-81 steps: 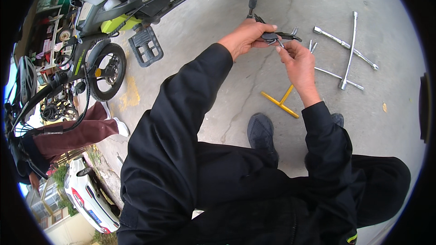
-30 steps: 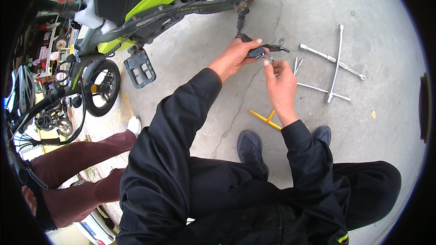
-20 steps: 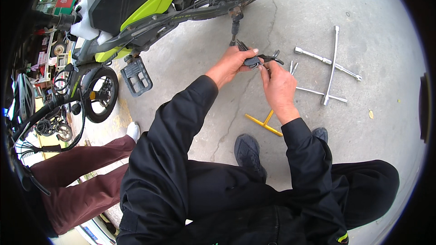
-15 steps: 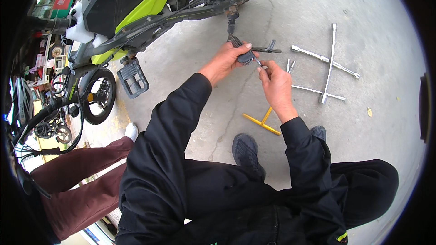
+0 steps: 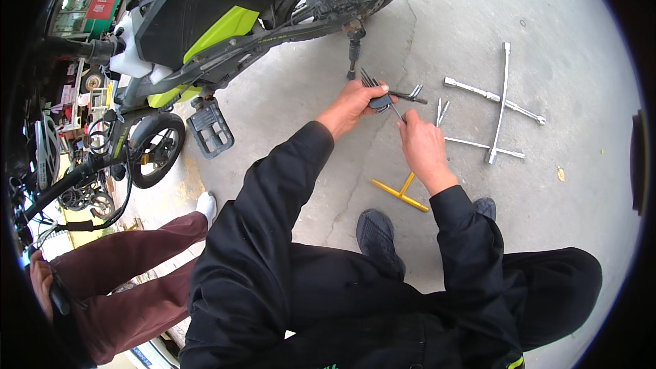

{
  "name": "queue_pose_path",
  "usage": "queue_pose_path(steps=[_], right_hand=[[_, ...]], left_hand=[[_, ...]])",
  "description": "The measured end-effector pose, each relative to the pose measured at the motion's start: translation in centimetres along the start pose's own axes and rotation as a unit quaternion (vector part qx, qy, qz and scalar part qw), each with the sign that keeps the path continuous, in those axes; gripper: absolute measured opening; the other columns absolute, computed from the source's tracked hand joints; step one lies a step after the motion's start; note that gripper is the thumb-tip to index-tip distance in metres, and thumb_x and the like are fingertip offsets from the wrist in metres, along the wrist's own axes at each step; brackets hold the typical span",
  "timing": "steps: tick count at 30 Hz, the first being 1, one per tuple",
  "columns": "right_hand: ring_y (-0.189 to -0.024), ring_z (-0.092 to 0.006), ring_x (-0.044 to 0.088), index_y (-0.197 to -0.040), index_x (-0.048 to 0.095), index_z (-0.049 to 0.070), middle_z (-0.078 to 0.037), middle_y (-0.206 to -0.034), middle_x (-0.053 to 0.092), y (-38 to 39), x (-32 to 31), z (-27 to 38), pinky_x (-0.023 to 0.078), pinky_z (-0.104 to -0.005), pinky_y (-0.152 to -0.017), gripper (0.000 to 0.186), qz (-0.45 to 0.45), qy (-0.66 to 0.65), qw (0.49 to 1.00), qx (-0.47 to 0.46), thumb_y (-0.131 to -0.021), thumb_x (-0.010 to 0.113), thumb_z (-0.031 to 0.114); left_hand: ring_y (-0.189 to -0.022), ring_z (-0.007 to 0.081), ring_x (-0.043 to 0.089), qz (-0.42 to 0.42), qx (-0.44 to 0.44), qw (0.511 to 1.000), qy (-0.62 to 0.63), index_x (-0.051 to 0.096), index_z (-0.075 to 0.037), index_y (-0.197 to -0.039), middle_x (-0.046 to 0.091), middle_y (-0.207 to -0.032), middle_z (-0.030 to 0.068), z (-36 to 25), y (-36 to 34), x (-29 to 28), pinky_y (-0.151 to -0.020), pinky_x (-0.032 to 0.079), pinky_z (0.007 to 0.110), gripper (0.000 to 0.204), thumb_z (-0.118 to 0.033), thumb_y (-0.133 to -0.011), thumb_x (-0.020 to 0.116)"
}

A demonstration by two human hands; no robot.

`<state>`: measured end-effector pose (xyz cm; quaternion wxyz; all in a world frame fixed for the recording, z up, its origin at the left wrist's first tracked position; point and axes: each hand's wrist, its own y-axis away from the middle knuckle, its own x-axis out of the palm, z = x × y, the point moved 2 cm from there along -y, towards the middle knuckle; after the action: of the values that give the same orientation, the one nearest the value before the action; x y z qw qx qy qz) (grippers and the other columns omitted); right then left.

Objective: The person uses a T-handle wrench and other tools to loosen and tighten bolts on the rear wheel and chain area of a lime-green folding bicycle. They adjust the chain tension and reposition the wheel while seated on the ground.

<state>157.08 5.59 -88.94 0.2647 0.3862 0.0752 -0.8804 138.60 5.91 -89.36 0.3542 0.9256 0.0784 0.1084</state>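
My left hand (image 5: pixel 350 104) is closed around a set of hex keys in a dark holder (image 5: pixel 380 102). Several thin keys stick out past its fingers on the far side. My right hand (image 5: pixel 424 145) is closed, its fingertips pinching one slim hex key (image 5: pixel 398 113) that reaches from the holder. Whether that key is free of the holder cannot be made out. Both hands are above the concrete ground, just nearer to me than the kickstand (image 5: pixel 354 51) of an electric bike (image 5: pixel 225 31).
On the ground at right lies a silver cross wrench (image 5: pixel 504 89). Nearer is a yellow T-handle tool (image 5: pixel 402 195); beyond my hands, a dark tool with prongs (image 5: pixel 410 97). A pedal (image 5: pixel 210 130) juts out at left. Another person in maroon trousers (image 5: pixel 130 246) stands there, a hand (image 5: pixel 42 285) by the handlebar.
My right hand has drawn slightly nearer to me relative to the holder, and more of the pinched key shows. The other person's hand has come into view. The whole view has shifted slightly.
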Motion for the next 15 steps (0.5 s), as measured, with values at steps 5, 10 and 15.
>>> queue_pose_path(steps=[5, 10, 15], right_hand=[[-0.065, -0.0314, 0.064, -0.092, 0.055, 0.002, -0.017, -0.071, 0.064, 1.4, -1.8, -6.2, 0.049, -0.0445, -0.059, 0.024, 0.160, -0.061, 0.984, 0.048, -0.094, 0.057, 0.025], [-0.067, -0.0122, 0.059, -0.103, 0.060, 0.006, -0.002, -0.076, 0.063, 0.9, -5.7, -10.7, 0.048, -0.0286, -0.062, 0.024, 0.165, -0.596, 0.744, 0.253, -0.097, 0.057, 0.029], [-0.081, -0.0123, 0.059, -0.110, 0.061, 0.007, -0.001, -0.092, 0.064, -2.7, -4.0, -6.6, 0.049, -0.0278, -0.071, 0.024, 0.095, -0.786, 0.586, 0.174, -0.096, 0.059, 0.026]], left_hand=[[-0.094, 0.0181, 0.065, -0.044, -0.012, 0.999, 0.003, 0.058, -0.003, -0.105, 0.068, -0.100, 0.0109, 0.8, -1.2, -1.6, -0.088, 0.051, 0.031, 0.021, -0.020, -0.093, 0.059], [-0.095, 0.0172, 0.064, 0.036, -0.039, 0.998, -0.047, 0.056, -0.002, -0.113, 0.067, -0.103, 0.0113, 1.9, -0.4, -3.6, -0.085, 0.052, 0.031, 0.030, -0.023, -0.092, 0.061], [-0.100, 0.0191, 0.064, 0.155, -0.123, 0.939, -0.281, 0.056, -0.004, -0.115, 0.067, -0.106, 0.0091, 4.6, 0.9, -4.1, -0.085, 0.050, 0.032, 0.034, -0.025, -0.090, 0.064]])
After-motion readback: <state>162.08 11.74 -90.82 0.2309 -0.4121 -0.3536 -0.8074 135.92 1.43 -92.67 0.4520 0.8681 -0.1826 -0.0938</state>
